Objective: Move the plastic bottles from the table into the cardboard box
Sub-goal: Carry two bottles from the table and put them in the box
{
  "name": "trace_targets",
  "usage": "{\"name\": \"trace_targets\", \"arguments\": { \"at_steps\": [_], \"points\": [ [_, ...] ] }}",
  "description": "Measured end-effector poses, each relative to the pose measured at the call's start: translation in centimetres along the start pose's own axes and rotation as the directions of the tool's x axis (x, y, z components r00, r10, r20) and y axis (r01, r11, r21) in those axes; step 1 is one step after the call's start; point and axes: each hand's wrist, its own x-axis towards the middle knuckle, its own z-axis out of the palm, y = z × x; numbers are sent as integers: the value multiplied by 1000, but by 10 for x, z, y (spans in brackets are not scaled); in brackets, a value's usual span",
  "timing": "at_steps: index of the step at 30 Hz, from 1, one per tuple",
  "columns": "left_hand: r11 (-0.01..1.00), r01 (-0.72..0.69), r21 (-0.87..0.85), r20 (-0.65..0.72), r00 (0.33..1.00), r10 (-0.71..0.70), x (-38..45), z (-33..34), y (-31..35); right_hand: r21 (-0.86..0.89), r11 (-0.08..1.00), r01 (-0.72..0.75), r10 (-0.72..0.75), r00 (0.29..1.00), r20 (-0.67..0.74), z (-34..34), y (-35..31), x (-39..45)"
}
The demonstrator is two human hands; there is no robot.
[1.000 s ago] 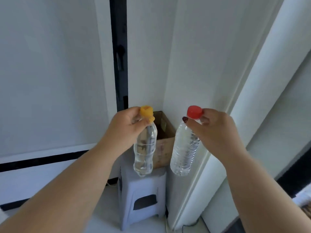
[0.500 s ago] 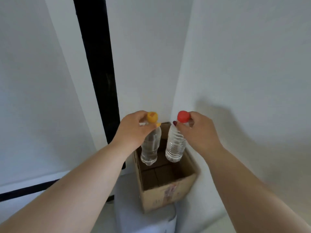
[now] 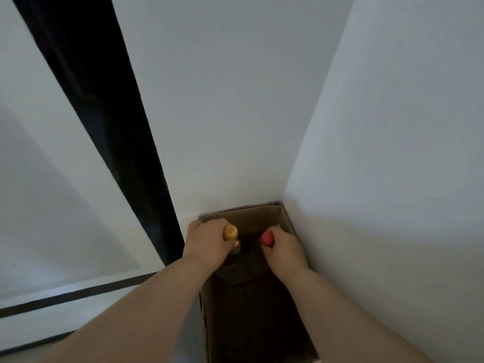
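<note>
A corner was formed by two plain white walls (image 3: 235, 100). A broad black vertical strip (image 3: 99, 113) was set into the left wall, and a thin black line (image 3: 78, 294) was seen lower down.

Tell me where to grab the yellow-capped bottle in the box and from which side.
Grip the yellow cap or the neck just under it, coming straight down from above. The bottle stands upright inside the cardboard box, its body sunk in shadow between the walls, so only the top is reachable. The left hand already pinches it there.
</note>
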Motion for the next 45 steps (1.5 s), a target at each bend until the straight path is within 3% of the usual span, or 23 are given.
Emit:
{"name": "trace_targets", "arguments": {
  "at_steps": [9,21,27,31,33,35,38,39,41,45],
  "points": [
    [948,-5,319,-6,1000,7,29,27,-13,-32,999,-37,36,999,-39,26,9,34],
    [944,41,328,4,999,-45,34,30,-14,-150,988,-23,22,1000,-6,25,1,50],
    [988,56,142,-33,998,-52,18,17,-16,-82,997,10,-13,999,-36,13,-3,35],
    [965,103,-242,-123,983,-136,-8,-11,-15,37,999,19,-11,981,-193,-10,-15,7],
    [857,114,-502,-92,979,-184,-26,-29,-10,164,985,54,-11,969,-249,-24,-23,-14],
    [672,132,-729,-39,972,-233,-47,-51,-2,406,911,76,35,965,-259,-38,-31,-38],
    [180,121,-976,84,976,-201,-87,-81,8,789,607,90,126,970,-208,-58,-48,-86],
    [25,110,-994,105,982,-159,-103,-91,11,877,472,86,131,977,-167,-64,-55,-106],
    [-177,101,-979,122,986,-113,-130,-105,16,965,253,76,88,991,-101,-75,-63,-138],
    [-373,62,-926,80,996,-33,-191,-124,29,997,41,64,-5,998,-63,-92,-74,-204]
  ]
}}
